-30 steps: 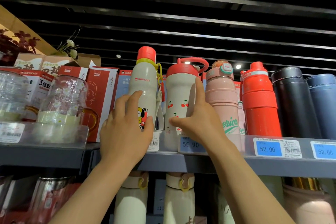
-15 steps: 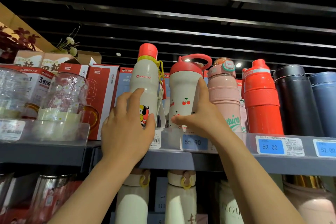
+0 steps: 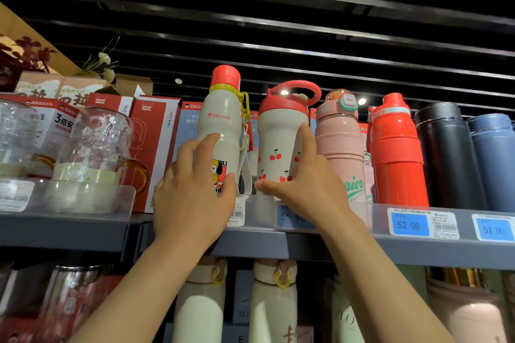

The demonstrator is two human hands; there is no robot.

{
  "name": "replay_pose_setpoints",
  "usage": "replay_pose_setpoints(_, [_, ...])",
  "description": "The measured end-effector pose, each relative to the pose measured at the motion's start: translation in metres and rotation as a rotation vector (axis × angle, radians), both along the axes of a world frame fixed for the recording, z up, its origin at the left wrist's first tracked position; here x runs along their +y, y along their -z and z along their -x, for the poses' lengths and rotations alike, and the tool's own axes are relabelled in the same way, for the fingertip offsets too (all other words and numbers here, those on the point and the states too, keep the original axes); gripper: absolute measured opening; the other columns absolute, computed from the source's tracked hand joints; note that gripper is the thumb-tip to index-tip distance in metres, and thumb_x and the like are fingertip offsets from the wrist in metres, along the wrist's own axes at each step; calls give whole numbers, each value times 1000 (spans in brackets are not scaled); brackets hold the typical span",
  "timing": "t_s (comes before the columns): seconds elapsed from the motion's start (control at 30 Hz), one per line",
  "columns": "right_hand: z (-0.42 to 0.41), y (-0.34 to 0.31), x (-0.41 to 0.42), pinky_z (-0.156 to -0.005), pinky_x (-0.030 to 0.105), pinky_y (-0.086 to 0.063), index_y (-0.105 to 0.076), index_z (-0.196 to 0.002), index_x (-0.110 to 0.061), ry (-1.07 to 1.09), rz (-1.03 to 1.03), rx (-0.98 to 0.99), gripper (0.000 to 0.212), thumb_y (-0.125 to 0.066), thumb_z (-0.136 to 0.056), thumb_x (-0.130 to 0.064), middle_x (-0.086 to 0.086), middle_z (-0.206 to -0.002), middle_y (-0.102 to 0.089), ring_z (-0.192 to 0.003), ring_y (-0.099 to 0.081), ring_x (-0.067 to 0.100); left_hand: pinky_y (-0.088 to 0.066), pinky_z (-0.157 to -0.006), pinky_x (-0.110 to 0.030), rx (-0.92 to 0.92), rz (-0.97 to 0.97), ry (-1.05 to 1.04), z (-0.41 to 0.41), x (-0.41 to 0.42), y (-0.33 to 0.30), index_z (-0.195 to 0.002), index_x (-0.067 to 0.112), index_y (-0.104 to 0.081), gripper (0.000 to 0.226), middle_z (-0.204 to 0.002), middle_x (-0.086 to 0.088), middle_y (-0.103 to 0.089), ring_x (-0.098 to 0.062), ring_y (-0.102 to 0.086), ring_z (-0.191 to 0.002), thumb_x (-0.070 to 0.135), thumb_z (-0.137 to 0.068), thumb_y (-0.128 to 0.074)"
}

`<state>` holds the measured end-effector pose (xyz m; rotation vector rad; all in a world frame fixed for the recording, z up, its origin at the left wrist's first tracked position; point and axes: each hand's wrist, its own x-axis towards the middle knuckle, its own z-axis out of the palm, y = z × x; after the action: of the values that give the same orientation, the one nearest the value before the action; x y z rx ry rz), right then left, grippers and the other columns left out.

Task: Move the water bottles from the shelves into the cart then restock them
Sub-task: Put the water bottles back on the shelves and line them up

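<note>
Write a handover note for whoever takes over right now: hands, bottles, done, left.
Left hand grips the cartoon bottle; right hand grips the cherry bottle. Both bottles are at the top shelf, beside the pink bottle, red bottle and two dark ones. No cart in view, so what is done cannot be judged. Left: bottles to cart, then restock.

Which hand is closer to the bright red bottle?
Right. The right hand grips the cherry bottle, two places left of the red bottle; the left hand is farther left.
</note>
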<state>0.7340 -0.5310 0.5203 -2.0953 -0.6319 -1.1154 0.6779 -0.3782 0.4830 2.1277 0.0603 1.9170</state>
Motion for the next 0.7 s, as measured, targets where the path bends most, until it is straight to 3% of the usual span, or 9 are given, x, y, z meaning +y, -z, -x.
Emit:
replay_pose_setpoints(0.1, [1,-8,-11,-86,36,-48,10,-148,-39,-125,-31,100,116,-77,-72,-49,1,-129,-54,-108,-60,26,-46,-81,-45,11,2,-1,0,-1,0,-143,23,-34,59,-142,-4,-38,-31,-52,-113,34,-89,-53])
replay_pose_setpoints(0.2, [3,-9,-11,-90,46,-51,7,-147,-39,-134,-27,109,109,-75,-76,-40,4,-126,-58,-106,-61,29,-46,-82,-45,13,2,-4,0,0,0,-144,24,-33,59,-143,-4,-37,-31,-51,-115,33,-89,-54])
replay_pose_setpoints(0.4, [4,0,-2,-79,39,-51,0,-147,-32,21,-9,-24,100,-70,-77,-51,6,-117,-61,-101,-60,30,-46,-82,-44,8,-5,-4,0,0,0,-144,23,-34,60,-142,-5,-38,-32,-51,-114,33,-89,-55])
replay_pose_setpoints(0.57, [1,4,7,-81,45,-51,4,-145,-34,144,-13,-37,105,-66,-72,-64,8,-123,-55,-106,-56,32,-46,-82,-45,5,-2,-4,0,0,0,-144,23,-33,61,-143,-6,-38,-32,-51,-114,32,-89,-56])
replay_pose_setpoints(0.7, [3,2,5,-84,46,-50,9,-146,-34,104,6,-7,112,-68,-71,-65,5,-130,-51,-111,-55,30,-46,-81,-45,4,-7,-4,0,0,0,-144,22,-34,61,-143,-7,-38,-33,-52,-114,32,-88,-56])
